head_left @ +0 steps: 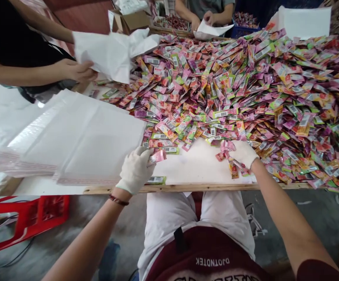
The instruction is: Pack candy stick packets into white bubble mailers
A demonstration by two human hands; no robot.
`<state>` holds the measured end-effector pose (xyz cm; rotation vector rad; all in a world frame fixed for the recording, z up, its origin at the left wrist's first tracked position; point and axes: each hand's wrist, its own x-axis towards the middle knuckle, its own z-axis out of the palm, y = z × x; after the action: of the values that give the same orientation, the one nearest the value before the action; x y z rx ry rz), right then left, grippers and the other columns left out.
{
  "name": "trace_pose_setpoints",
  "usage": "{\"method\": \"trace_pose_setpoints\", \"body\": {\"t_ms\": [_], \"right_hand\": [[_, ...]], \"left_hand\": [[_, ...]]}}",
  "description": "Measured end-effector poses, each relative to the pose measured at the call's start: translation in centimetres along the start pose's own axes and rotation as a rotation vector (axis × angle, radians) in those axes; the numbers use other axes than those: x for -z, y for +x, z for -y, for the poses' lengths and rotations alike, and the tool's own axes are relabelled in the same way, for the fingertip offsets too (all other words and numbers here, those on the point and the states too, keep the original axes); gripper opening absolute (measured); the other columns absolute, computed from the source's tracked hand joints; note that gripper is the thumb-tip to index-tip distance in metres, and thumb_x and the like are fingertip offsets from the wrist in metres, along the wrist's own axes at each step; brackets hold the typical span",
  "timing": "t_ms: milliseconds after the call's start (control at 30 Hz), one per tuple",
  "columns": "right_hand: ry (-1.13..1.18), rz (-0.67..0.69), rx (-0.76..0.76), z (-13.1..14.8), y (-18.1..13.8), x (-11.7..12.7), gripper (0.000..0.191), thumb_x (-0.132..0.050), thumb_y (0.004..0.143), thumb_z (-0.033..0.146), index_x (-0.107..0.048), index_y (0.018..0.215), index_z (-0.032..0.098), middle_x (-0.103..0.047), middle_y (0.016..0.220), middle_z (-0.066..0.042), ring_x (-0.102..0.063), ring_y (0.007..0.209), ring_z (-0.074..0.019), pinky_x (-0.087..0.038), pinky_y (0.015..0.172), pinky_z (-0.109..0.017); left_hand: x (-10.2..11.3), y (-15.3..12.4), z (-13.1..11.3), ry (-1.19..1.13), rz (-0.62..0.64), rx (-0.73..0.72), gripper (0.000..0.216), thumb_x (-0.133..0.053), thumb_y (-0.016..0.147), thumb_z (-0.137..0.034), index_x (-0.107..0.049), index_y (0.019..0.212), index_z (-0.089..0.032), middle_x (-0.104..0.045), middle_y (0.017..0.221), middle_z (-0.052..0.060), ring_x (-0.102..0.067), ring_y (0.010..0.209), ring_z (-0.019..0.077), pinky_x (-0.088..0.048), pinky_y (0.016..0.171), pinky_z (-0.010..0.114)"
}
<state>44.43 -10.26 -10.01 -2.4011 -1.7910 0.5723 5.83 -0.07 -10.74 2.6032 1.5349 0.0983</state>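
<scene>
My left hand [136, 168], in a white glove, is closed on a pink stick sachet [158, 156] near the table's front edge. A green-and-white sachet [156, 180] lies just below it on the white tabletop [194, 169]. My right hand [243, 153], also gloved, pinches pink sachets [227, 147] at the front of the heap; how many is unclear. Under its fingers, an orange sachet [233, 170] rests on the tabletop. The large heap of colourful stick sachets [213, 89] spreads behind both hands and far to the right.
Stacked white mailer bags [105, 136] lie to my left. Beyond them, a person's hand [77, 72] holds a white bag [103, 54]. Across the table, another person handles a white bag [212, 30]. A wooden strip [187, 188] edges the table; a red plastic stool [25, 218] is at lower left.
</scene>
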Motion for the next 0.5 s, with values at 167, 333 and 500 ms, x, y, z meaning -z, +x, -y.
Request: {"method": "trace_pose_setpoints", "body": {"t_ms": [167, 333, 500], "right_hand": [[0.120, 0.144, 0.280, -0.5, -4.7, 0.7, 0.019, -0.059, 0.064, 0.016, -0.065, 0.082, 0.017, -0.064, 0.081, -0.002, -0.057, 0.073, -0.0171, -0.041, 0.066, -0.026], [-0.237, 0.215, 0.237, 4.2, -6.1, -2.6, 0.033, -0.059, 0.076, 0.016, -0.066, 0.108, 0.016, -0.066, 0.115, -0.014, -0.062, 0.100, -0.0283, -0.046, 0.084, -0.036], [-0.205, 0.272, 0.255, 6.9, -5.6, -5.8, 0.039, -0.053, 0.085, 0.019, -0.062, 0.122, 0.015, -0.064, 0.123, -0.016, -0.061, 0.111, -0.0290, -0.046, 0.093, -0.037]], "left_hand": [[-0.4, 0.9, -0.1, -0.030, 0.009, -0.125, 0.037, -0.048, 0.086, -0.025, -0.060, 0.119, -0.016, -0.071, 0.109, 0.013, -0.068, 0.099, 0.0292, -0.051, 0.086, 0.037], [-0.1, 2.7, -2.1, -0.001, 0.026, -0.131, 0.038, -0.048, 0.085, -0.025, -0.058, 0.121, -0.017, -0.073, 0.108, 0.012, -0.069, 0.100, 0.0293, -0.051, 0.083, 0.036], [0.8, 3.0, -2.7, -0.021, -0.014, -0.098, 0.040, -0.049, 0.087, -0.028, -0.055, 0.125, -0.017, -0.073, 0.103, 0.011, -0.071, 0.094, 0.0285, -0.051, 0.077, 0.033]]}}
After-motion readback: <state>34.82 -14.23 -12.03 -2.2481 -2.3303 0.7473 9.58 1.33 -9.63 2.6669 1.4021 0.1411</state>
